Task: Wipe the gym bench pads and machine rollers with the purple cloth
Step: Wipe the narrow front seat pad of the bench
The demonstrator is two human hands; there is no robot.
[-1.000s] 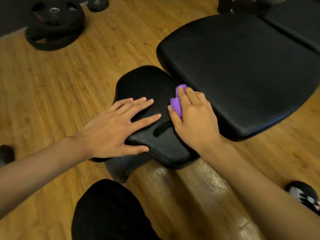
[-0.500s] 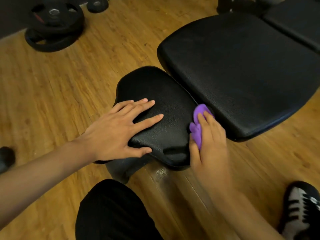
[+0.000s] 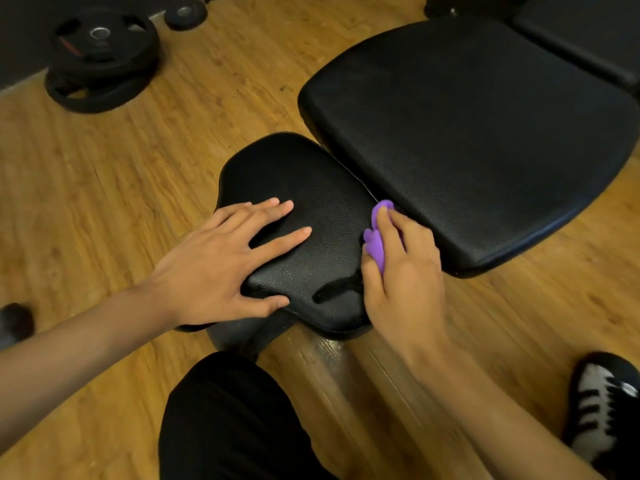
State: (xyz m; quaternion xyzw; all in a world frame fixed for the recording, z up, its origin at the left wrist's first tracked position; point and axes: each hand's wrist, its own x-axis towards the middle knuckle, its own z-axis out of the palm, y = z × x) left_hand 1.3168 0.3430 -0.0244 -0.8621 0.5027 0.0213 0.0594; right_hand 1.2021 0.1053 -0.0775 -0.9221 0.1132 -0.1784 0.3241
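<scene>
A small black bench pad [image 3: 311, 188] sits low in the middle, with a much larger black seat pad [image 3: 467, 133] just beyond it to the right. My left hand [image 3: 221, 268] lies flat on the small pad's near left part, fingers spread and straight. My right hand [image 3: 405, 271] grips the bunched purple cloth [image 3: 375, 237] and presses it on the small pad's right edge, by the gap between the two pads. Most of the cloth is hidden under my fingers.
Stacked black weight plates [image 3: 100, 57] lie on the wooden floor [image 3: 104, 174] at the far left, a smaller plate [image 3: 185, 13] behind them. Another black pad [image 3: 581, 39] is at the top right. My black-clad knee [image 3: 235, 420] and a black-and-white shoe [image 3: 602, 407] are near.
My right hand slid the cloth down the small pad's right edge toward me, then back up along it. My left hand stayed flat on the pad.
</scene>
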